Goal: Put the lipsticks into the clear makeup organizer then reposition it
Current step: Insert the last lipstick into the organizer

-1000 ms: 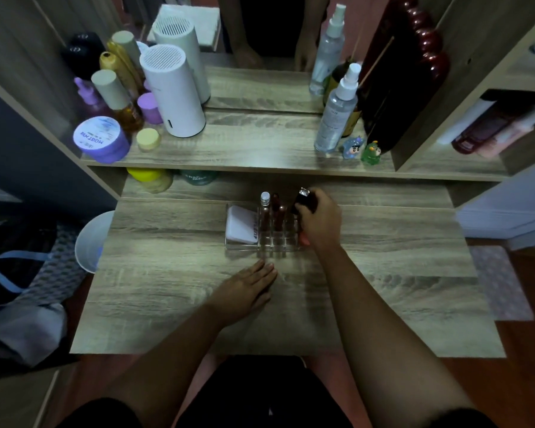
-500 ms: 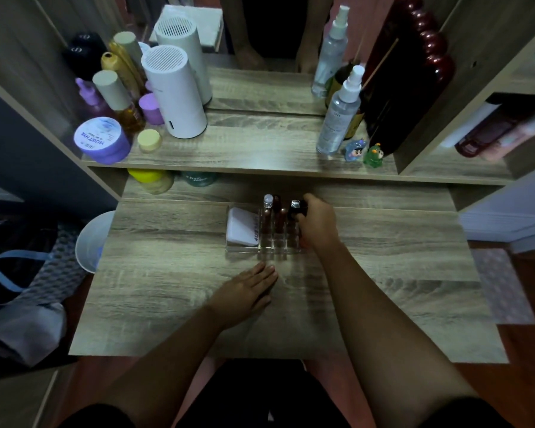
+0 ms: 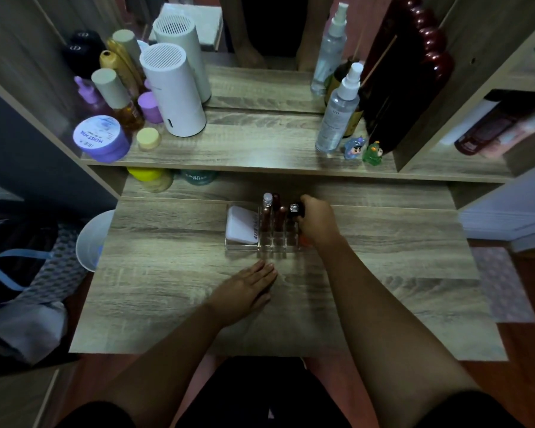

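Note:
The clear makeup organizer (image 3: pixel 272 244) stands on the wooden desk (image 3: pixel 167 273) near its back edge. A white compact (image 3: pixel 241 225) lies in its left section. Several lipsticks (image 3: pixel 274 213) stand upright in its slots. My right hand (image 3: pixel 317 222) is at the organizer's right side, fingers closed on a dark lipstick with a silver top (image 3: pixel 294 209) that sits low in a right-hand slot. My left hand (image 3: pixel 244 288) lies flat on the desk just in front of the organizer, fingers together, holding nothing.
A raised shelf (image 3: pixel 260 149) behind the desk carries a white cylinder device (image 3: pixel 173 94), a purple jar (image 3: pixel 101 139), bottles, a spray bottle (image 3: pixel 338 112) and two small figurines (image 3: pixel 363 151). A mirror stands behind. A white bin (image 3: pixel 91 239) and a bag (image 3: pixel 19 267) are at the left.
My right hand has lowered the dark lipstick from above the organizer down into a right-hand slot. My left hand has stayed flat on the desk.

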### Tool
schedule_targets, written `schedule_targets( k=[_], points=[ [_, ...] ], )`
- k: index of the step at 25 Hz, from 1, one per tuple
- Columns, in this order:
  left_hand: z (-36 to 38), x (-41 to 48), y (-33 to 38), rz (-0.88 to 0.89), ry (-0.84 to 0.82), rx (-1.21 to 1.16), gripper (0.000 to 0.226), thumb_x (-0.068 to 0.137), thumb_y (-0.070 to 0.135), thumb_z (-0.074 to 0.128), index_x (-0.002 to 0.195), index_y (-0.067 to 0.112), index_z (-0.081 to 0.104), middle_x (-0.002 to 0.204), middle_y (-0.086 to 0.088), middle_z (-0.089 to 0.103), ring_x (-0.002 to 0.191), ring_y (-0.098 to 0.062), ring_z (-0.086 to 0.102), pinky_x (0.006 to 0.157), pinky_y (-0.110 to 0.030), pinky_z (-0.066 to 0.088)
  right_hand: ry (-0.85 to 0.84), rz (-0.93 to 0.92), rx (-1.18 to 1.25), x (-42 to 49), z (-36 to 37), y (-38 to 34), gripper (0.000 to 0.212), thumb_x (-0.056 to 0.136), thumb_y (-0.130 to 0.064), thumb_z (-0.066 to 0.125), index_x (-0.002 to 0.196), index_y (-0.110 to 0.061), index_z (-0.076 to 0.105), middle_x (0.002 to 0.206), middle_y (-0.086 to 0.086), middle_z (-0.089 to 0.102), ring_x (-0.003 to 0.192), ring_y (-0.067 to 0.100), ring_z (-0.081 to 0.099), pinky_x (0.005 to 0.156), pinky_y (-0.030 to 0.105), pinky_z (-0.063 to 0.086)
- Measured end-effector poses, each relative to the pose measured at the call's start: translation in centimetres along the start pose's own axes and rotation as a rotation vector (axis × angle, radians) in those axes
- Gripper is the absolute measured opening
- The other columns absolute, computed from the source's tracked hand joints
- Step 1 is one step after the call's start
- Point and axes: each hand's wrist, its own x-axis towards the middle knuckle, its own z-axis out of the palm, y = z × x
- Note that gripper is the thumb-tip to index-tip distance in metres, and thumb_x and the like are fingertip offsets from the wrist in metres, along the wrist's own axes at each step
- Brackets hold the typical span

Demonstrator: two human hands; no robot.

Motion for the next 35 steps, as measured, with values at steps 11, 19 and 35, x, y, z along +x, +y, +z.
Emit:
schedule_targets(
  k=[11,19,35],
  points=[
    [0.1,0.1,0.0,-0.029,-0.041,-0.001,0.051,0.086,0.022,0.063,0.13,0.003,0.047,0.137,-0.017,0.051,0.128,-0.037,0.045,0.102,-0.053,0.041,0.021,-0.022,-0.075,-0.4,0.4,0.2,0.023,0.084,0.001,0.056,0.106,-0.004,0.062,0.11,0.02,0.067,0.104,0.038,0.061,0.091,0.041,0.048],
    [-1.1,-0.1,0.3,-0.105,-0.043,-0.142,0.046,0.093,0.022,0.052,0.135,0.006,0.04,0.145,-0.018,0.041,0.136,-0.03,0.036,0.113,-0.04,0.031,0.092,-0.029,0.042,-1.1,-1.0,-0.3,0.034,0.082,-0.005,0.065,0.115,-0.001,0.058,0.117,0.023,0.062,0.109,0.038,0.057,0.092,0.04,0.046],
    [-3.1,-0.4,-0.1,-0.914,0.525,-0.472,0.024,0.093,0.014,0.05,0.11,-0.003,0.057,0.107,-0.028,0.065,0.1,-0.039,0.06,0.086,-0.041,0.046,0.233,0.235,0.443,-10.1,3.2,6.4,0.073,0.084,-0.021,0.066,0.141,0.001,0.026,0.144,0.023,0.038,0.134,0.033,0.036,0.111,0.039,0.032]
  ],
)
